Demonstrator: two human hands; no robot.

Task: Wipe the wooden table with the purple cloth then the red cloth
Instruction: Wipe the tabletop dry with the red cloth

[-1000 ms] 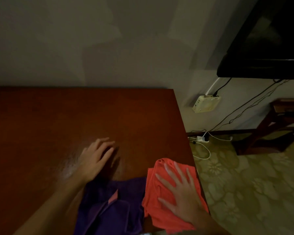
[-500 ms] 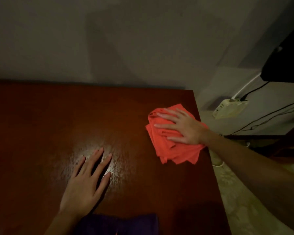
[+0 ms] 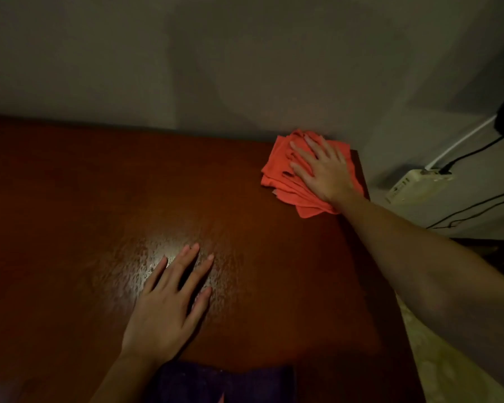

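Purple cloth [image 3: 224,383] at the near edge of the tabletop [image 3: 70,199], dark, cut off by the bottom of the view, a sliver of pink at its lower fold; less of it in view than a second ago. Just left of it and beyond, left hand [image 3: 166,309] flat on the wood, palm down, fingers spread and straight, clamped on nothing; placed on the glossy patch of reflected light, much as half a second ago. Farther off, right arm stretched across the right side of the tabletop. Right hand [image 3: 323,170] pressed flat on the red cloth [image 3: 282,175], fingers splayed over the bunched folds, not curled around them. Red cloth now at the far right corner, touching or almost touching the wall [image 3: 186,68], its right edge at the table's side edge; half a second ago midway along the right edge, a second ago at the near right corner beside the purple cloth. Beyond the corner, pale box-shaped device [image 3: 416,187] on the wall with a white cable and a black cable plugged in at the top. No writing or brand readable anywhere in this dim light.
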